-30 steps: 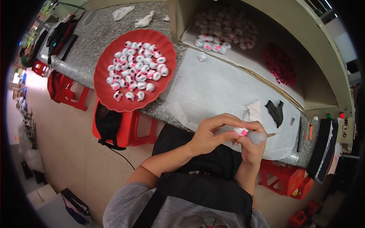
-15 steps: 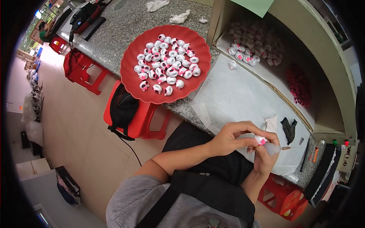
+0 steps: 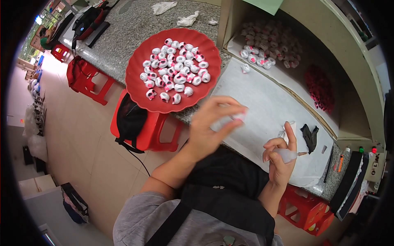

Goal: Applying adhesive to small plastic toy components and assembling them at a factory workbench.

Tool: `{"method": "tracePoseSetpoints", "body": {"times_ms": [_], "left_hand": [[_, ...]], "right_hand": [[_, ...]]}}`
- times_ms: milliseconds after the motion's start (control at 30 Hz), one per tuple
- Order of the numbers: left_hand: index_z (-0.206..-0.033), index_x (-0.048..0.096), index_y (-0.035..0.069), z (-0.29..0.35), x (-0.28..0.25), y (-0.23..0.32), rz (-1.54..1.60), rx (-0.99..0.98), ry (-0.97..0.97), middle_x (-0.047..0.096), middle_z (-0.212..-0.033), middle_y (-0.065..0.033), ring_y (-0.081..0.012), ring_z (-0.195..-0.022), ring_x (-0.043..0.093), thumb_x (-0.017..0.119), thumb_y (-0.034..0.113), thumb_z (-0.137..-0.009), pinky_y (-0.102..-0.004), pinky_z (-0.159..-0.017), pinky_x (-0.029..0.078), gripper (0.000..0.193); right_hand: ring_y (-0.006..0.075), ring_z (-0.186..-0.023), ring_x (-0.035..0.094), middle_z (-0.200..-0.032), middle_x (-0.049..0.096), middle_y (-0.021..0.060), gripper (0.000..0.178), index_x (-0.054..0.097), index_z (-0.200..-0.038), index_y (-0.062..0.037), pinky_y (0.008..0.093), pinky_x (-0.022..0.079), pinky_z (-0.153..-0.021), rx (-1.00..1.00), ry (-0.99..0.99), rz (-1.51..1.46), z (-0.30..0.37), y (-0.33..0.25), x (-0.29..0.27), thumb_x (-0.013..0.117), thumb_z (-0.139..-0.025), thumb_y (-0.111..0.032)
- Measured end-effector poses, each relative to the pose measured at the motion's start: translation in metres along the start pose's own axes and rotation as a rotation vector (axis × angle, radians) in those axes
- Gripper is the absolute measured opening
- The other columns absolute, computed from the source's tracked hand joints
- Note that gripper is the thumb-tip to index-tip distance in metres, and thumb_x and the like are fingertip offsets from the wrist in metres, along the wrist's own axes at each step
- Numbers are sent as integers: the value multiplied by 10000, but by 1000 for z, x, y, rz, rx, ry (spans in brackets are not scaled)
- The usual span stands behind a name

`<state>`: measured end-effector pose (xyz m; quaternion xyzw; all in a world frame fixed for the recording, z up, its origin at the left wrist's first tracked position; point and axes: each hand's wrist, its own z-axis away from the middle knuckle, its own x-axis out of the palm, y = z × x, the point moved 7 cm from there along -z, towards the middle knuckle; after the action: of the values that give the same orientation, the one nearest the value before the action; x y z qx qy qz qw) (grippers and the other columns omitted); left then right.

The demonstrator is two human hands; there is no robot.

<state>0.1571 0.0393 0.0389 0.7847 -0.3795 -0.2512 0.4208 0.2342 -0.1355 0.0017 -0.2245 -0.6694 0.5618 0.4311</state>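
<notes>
Head view: left hand pinches blurred white-pink piece above white paper, outside red dish. Right hand grips squeeze bottle, forefinger raised. Many pieces in dish; finished share cannot be told.

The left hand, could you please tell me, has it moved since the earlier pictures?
Yes: judged against the resting red bowl, the left hand has moved up and left in the picture, nearer the bowl.
</notes>
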Motion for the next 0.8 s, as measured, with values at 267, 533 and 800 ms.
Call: {"method": "tracePoseSetpoints", "body": {"times_ms": [267, 533, 800], "left_hand": [[-947, 542, 67, -41, 5, -28, -543, -69, -101, 516, -831, -95, -265, -698, 510, 613, 86, -660, -330, -627, 408, 296], [-919, 522, 67, -83, 63, -100, -1072, -101, -235, 528, -759, -139, -279, -641, 543, 607, 150, -679, -355, -579, 434, 268], [-912, 494, 15, -42, 84, -55, 35, -236, -403, 545, -849, -97, -146, -746, 544, 556, 23, -704, -282, -642, 455, 217]], "right_hand": [[129, -574, 437, -946, 396, 137, 482, 311, -1080, -38, 206, 379, -430, -62, 35, -61, 3, -5, -26, 466, -626, 13], [214, -670, 485, -968, 379, 141, 373, 341, -987, -29, 282, 436, -424, -14, 21, -10, 17, -7, -36, 459, -642, -109], [214, -728, 510, -991, 424, 115, 364, 414, -1086, 32, 297, 448, -543, -210, 157, 92, 25, -28, -54, 496, -752, -85]]}}
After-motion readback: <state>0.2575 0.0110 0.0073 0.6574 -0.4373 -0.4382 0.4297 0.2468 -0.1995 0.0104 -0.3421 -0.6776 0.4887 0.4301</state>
